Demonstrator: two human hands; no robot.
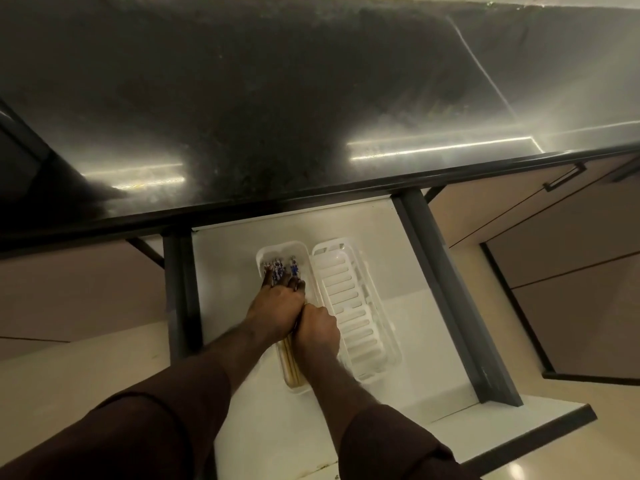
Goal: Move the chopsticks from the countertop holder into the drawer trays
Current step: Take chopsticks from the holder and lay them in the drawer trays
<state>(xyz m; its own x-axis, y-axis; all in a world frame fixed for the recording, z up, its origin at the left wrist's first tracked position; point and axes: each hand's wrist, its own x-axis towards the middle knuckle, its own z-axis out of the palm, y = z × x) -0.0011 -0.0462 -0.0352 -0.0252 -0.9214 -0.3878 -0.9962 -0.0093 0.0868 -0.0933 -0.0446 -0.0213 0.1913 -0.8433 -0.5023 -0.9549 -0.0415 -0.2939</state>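
The chopsticks are wooden with blue-and-white patterned tops and lie lengthwise in the left white tray inside the open drawer. My left hand presses down on their middle, fingers reaching toward the patterned ends. Right beside it, my right hand is closed around the same bundle. A second white tray with a slotted bottom lies to the right and holds nothing. No countertop holder is in view.
A dark glossy countertop overhangs the drawer's back. Dark metal drawer sides run along both edges. A beige cabinet door with a dark handle is at the right.
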